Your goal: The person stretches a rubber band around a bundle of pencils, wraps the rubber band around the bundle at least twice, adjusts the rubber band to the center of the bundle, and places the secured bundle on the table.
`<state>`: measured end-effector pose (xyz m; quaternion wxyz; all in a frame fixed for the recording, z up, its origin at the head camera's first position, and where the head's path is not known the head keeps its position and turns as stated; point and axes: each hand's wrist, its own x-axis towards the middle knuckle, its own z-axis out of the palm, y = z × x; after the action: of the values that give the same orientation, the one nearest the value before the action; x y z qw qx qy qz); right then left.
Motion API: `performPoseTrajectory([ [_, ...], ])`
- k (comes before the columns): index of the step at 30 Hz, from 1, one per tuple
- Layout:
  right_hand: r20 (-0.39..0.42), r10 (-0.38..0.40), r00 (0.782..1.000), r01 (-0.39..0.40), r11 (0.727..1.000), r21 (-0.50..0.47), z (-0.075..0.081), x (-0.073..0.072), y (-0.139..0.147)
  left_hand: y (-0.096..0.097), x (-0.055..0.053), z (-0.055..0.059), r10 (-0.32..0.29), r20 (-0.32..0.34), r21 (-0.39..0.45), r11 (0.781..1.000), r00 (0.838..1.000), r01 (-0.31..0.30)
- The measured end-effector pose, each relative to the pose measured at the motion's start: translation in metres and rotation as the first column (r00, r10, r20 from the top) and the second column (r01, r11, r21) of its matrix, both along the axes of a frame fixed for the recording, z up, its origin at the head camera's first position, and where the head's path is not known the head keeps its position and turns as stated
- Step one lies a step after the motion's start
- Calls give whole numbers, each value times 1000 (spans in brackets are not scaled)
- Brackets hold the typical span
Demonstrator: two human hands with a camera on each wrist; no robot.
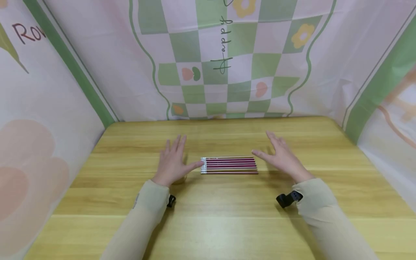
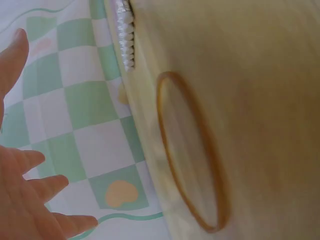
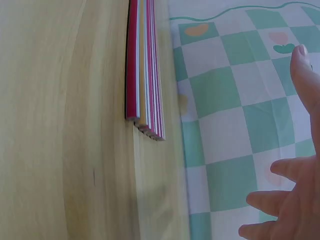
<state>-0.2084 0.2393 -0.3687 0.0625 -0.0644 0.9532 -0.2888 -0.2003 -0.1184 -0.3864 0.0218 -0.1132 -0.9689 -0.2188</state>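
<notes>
A row of several pencils lies side by side on the wooden table, dark red and striped, with their silvery eraser ends to the left. My left hand hovers left of that row with its fingers spread; its thumb reaches over the eraser ends in the head view. Beneath this hand a tan rubber band lies on the table, mostly hidden in the head view. Past the pencils' other ends, my right hand is held with thumb and fingers apart. Neither hand holds anything.
The wooden table has a back edge against a hanging cloth with green and white checks. More printed cloth closes off the left side, and another panel the right. Each wrist wears a black strap mount.
</notes>
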Motion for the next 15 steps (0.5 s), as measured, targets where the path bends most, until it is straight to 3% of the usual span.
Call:
performPoseTrajectory([
  [6,48,21,999,-17,997,-75,-2,-3,-2,1,-4,-5,-35,-1,54,998,999,35],
  [15,105,66,992,-45,980,-192,-10,-6,-1,7,-5,-8,-67,58,148,987,996,58],
])
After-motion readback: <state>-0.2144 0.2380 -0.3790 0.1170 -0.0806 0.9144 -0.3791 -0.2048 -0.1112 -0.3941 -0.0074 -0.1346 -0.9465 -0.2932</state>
